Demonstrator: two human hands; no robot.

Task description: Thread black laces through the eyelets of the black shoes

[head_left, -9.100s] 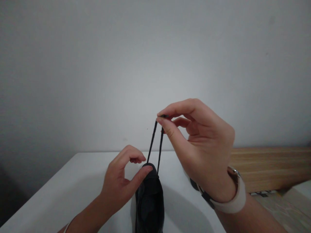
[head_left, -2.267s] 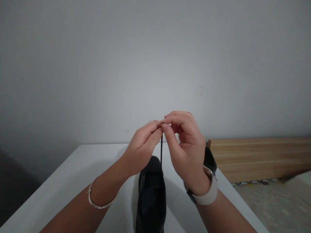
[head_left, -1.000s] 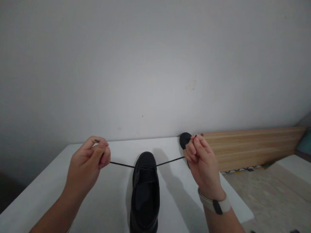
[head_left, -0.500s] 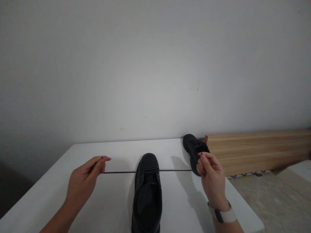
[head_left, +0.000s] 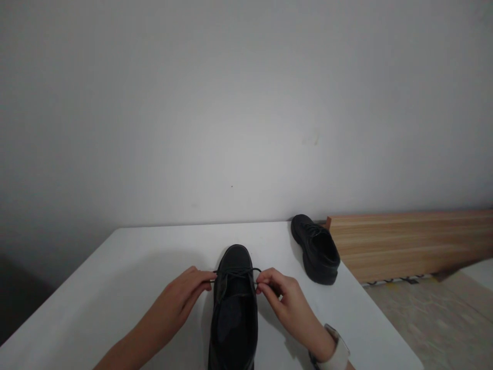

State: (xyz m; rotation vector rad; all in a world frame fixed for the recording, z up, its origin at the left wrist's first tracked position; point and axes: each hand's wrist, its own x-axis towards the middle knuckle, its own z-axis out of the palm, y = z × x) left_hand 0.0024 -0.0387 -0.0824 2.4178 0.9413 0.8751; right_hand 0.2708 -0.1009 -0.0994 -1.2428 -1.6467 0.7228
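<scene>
A black leather shoe point(head_left: 233, 308) stands on the white table point(head_left: 131, 267), toe pointing away from me. Its thin black lace point(head_left: 236, 271) crosses the eyelets near the toe. My left hand point(head_left: 184, 300) pinches the lace at the shoe's left side. On the shoe's right side my right hand point(head_left: 283, 303), a pale watch strap on its wrist, pinches the other end. Both hands sit low, close against the shoe.
A second black shoe point(head_left: 316, 248) lies at the table's far right corner, next to a long wooden board point(head_left: 416, 239) along the wall. A plain grey wall stands behind. Patterned floor point(head_left: 431, 324) shows beyond the table's right edge.
Both hands had the lace stretched wide to either side; they have come inward and down to the shoe's eyelets, and the lace between them is now short.
</scene>
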